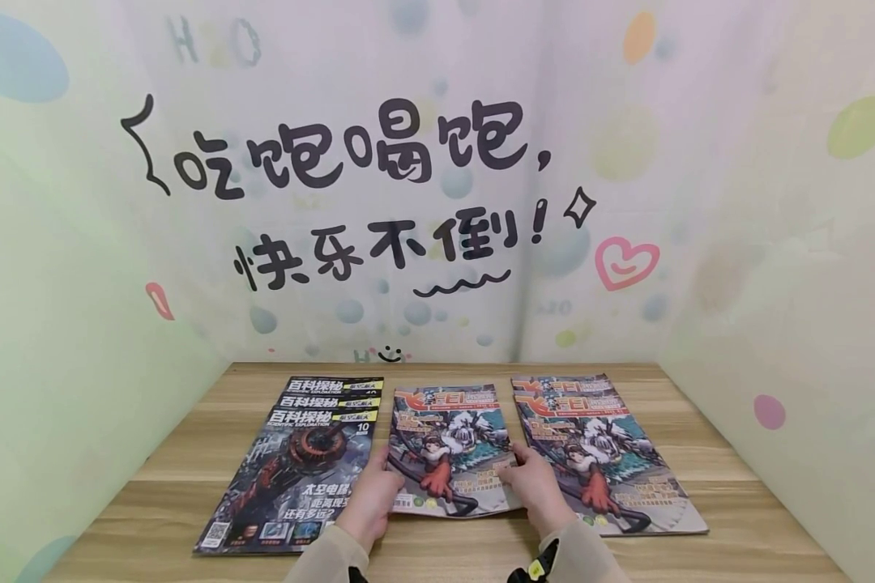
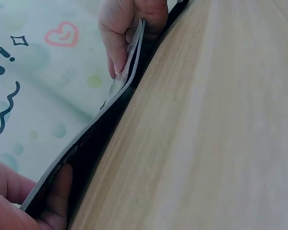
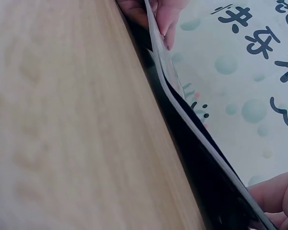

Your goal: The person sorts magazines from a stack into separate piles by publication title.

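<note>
Both hands hold one comic magazine (image 1: pixel 448 449) in the middle of the table, cover up, with a red-gloved figure on it. My left hand (image 1: pixel 375 495) pinches its left edge, thumb on top and fingers underneath. The right hand (image 1: pixel 538 488) grips the opposite edge the same way. In the left wrist view the magazine's near edge (image 2: pixel 91 123) bows and stands a little off the tabletop, with a dark gap under it. The right wrist view also has this raised edge (image 3: pixel 197 127), with the right hand (image 3: pixel 278 196) at its lower end.
To the left lies an overlapping stack of three dark science magazines (image 1: pixel 299 461). On the right, two overlapping comic magazines (image 1: pixel 605 470) have the same cover as the held one. The wooden table (image 1: pixel 467 559) meets a printed curtain (image 1: pixel 408 324) at the back and sides.
</note>
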`<move>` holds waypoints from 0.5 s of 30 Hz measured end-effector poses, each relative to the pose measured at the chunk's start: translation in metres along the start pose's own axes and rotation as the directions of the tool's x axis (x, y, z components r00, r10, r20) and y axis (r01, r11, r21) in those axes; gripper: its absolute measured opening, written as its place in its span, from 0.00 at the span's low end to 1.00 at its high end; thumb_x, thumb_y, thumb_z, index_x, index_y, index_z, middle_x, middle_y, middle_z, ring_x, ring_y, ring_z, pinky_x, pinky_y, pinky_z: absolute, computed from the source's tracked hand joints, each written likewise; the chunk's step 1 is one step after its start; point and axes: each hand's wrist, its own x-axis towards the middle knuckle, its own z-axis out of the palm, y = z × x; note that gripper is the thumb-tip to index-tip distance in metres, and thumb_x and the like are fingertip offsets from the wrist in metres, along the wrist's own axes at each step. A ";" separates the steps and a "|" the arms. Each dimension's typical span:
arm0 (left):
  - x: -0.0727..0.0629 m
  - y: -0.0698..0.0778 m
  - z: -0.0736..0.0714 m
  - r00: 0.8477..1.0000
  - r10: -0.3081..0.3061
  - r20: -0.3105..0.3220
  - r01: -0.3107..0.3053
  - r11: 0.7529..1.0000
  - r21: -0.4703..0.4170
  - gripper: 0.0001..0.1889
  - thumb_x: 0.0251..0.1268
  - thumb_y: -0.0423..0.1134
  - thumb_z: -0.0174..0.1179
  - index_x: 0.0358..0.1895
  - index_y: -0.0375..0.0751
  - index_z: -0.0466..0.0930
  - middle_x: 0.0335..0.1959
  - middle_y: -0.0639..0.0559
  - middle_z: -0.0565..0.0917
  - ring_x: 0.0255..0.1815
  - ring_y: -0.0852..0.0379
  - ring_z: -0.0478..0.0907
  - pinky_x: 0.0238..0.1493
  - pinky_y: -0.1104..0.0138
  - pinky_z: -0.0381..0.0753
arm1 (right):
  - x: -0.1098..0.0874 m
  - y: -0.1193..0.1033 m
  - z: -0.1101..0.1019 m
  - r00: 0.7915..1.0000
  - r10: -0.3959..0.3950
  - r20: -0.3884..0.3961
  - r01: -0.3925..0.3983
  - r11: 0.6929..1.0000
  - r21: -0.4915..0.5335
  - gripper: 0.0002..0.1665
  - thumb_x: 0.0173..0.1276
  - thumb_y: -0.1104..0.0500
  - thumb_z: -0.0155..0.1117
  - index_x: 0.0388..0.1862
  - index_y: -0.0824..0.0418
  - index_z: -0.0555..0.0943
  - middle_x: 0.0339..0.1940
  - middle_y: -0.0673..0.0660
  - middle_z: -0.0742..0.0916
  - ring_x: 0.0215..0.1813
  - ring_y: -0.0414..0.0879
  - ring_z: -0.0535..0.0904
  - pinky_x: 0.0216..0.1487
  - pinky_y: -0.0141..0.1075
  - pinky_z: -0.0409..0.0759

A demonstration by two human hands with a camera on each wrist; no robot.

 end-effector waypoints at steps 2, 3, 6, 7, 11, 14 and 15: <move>-0.001 0.001 0.000 1.000 0.011 0.002 -0.011 1.000 0.016 0.42 0.47 0.19 0.45 0.73 0.25 0.47 0.72 0.24 0.50 0.72 0.29 0.45 0.69 0.41 0.44 | 0.000 0.000 0.000 1.000 -0.006 0.002 0.006 1.000 -0.001 0.38 0.62 0.68 0.62 0.70 0.75 0.61 0.70 0.76 0.63 0.70 0.67 0.58 0.67 0.58 0.59; 0.000 0.000 0.000 1.000 0.018 0.004 -0.018 1.000 0.024 0.42 0.47 0.19 0.45 0.73 0.25 0.47 0.71 0.24 0.51 0.72 0.29 0.45 0.69 0.41 0.44 | 0.000 0.000 0.000 1.000 -0.007 0.002 0.007 1.000 0.002 0.38 0.62 0.68 0.61 0.70 0.75 0.61 0.70 0.76 0.63 0.70 0.67 0.58 0.67 0.58 0.59; 0.000 0.000 0.000 1.000 0.022 0.004 -0.022 0.999 0.046 0.41 0.47 0.20 0.45 0.73 0.25 0.47 0.71 0.24 0.51 0.72 0.29 0.45 0.69 0.41 0.44 | 0.000 0.000 -0.001 1.000 -0.003 0.005 0.003 1.000 0.013 0.37 0.62 0.69 0.61 0.70 0.75 0.61 0.70 0.75 0.63 0.69 0.66 0.59 0.67 0.57 0.60; 0.000 0.000 -0.001 1.000 0.020 0.005 -0.020 0.998 0.051 0.41 0.48 0.20 0.45 0.73 0.25 0.47 0.71 0.24 0.51 0.72 0.29 0.45 0.69 0.41 0.43 | 0.000 0.000 -0.002 1.000 -0.001 0.007 0.001 1.000 0.016 0.37 0.62 0.69 0.61 0.69 0.75 0.61 0.70 0.75 0.64 0.69 0.66 0.60 0.67 0.57 0.60; 0.000 0.001 -0.001 1.000 0.012 0.010 -0.012 0.998 0.059 0.40 0.51 0.21 0.44 0.73 0.25 0.47 0.72 0.25 0.50 0.72 0.29 0.44 0.69 0.41 0.43 | 0.000 0.000 -0.002 1.000 0.003 0.013 -0.004 1.000 0.025 0.37 0.62 0.69 0.61 0.70 0.75 0.62 0.70 0.76 0.64 0.68 0.66 0.61 0.66 0.57 0.62; 0.000 0.002 -0.002 1.000 0.016 0.010 -0.017 0.997 0.071 0.38 0.54 0.22 0.44 0.73 0.26 0.48 0.72 0.26 0.51 0.72 0.29 0.45 0.69 0.41 0.45 | -0.001 -0.001 -0.003 1.000 0.004 0.012 -0.004 1.000 0.026 0.37 0.62 0.69 0.60 0.70 0.74 0.62 0.69 0.76 0.64 0.67 0.66 0.62 0.66 0.57 0.63; 0.000 0.002 -0.002 1.000 0.015 0.008 -0.016 0.997 0.074 0.37 0.55 0.23 0.44 0.73 0.26 0.49 0.72 0.26 0.52 0.72 0.29 0.46 0.69 0.41 0.46 | -0.001 -0.001 -0.003 1.000 0.004 0.009 -0.004 1.000 0.027 0.36 0.62 0.69 0.60 0.70 0.73 0.62 0.69 0.76 0.64 0.67 0.66 0.63 0.65 0.58 0.63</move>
